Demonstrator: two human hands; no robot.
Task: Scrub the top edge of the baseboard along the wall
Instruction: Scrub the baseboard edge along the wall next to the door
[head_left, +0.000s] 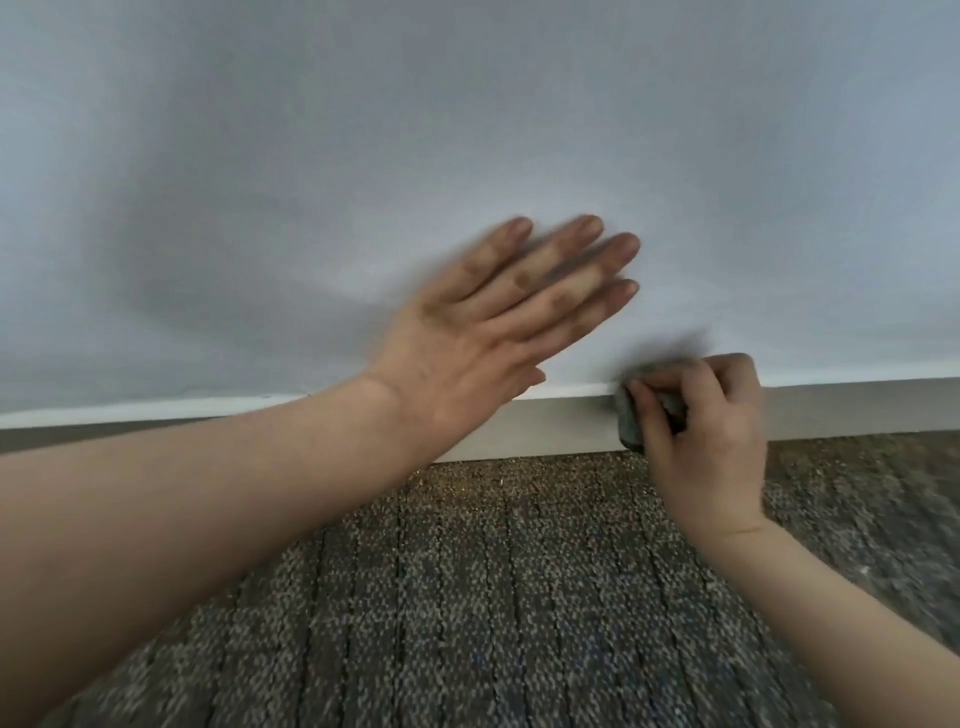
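A white baseboard (561, 423) runs along the foot of a pale grey wall (467, 130). My right hand (706, 447) grips a dark grey-green scrub pad (631, 423) and holds it against the baseboard's top edge and face. The pad is partly hidden under my fingers, and the hand is blurred. My left hand (483, 332) lies flat with straight fingers against the wall just above the baseboard, to the left of the pad. Its forearm covers part of the baseboard.
Grey-brown patterned carpet (493, 597) covers the floor up to the baseboard. The baseboard continues left (130, 410) and right (857, 405) past both hands.
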